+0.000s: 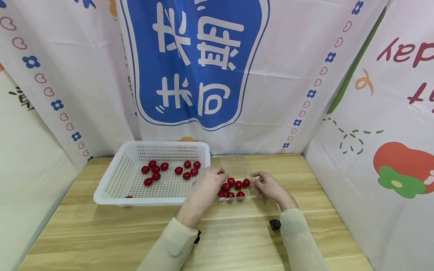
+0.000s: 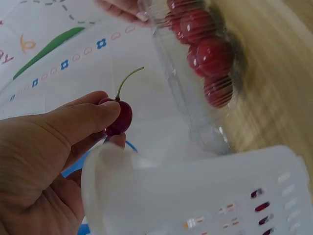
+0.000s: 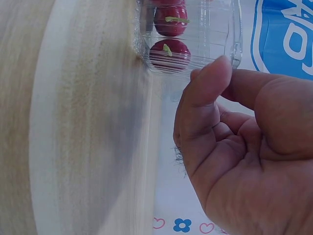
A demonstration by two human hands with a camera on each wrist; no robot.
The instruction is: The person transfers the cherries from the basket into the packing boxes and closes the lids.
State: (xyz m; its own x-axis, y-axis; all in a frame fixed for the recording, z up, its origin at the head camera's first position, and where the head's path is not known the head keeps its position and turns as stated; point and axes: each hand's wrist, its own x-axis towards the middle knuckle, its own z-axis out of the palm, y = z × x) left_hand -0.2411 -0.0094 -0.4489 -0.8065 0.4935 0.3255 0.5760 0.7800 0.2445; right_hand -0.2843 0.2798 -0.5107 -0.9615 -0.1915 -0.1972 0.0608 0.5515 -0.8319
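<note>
My left hand (image 1: 203,190) pinches a dark red cherry (image 2: 125,118) with a curved green stem between thumb and fingers. In the head view it is over the left side of a clear plastic box (image 1: 250,196), and that cherry is hidden there. Several cherries (image 1: 239,184) lie inside the box. On the box's right side, my right hand (image 1: 271,189) has thumb and forefinger together at the rim, pinching its edge. The other fingers curl in toward the palm in the right wrist view.
A white slatted plastic basket (image 1: 142,201) stands directly left of the box, with several cherries (image 1: 155,169) scattered on its floor. Both containers sit on a wood-grain table (image 1: 112,233), close to a printed cloth (image 1: 264,124) hanging behind.
</note>
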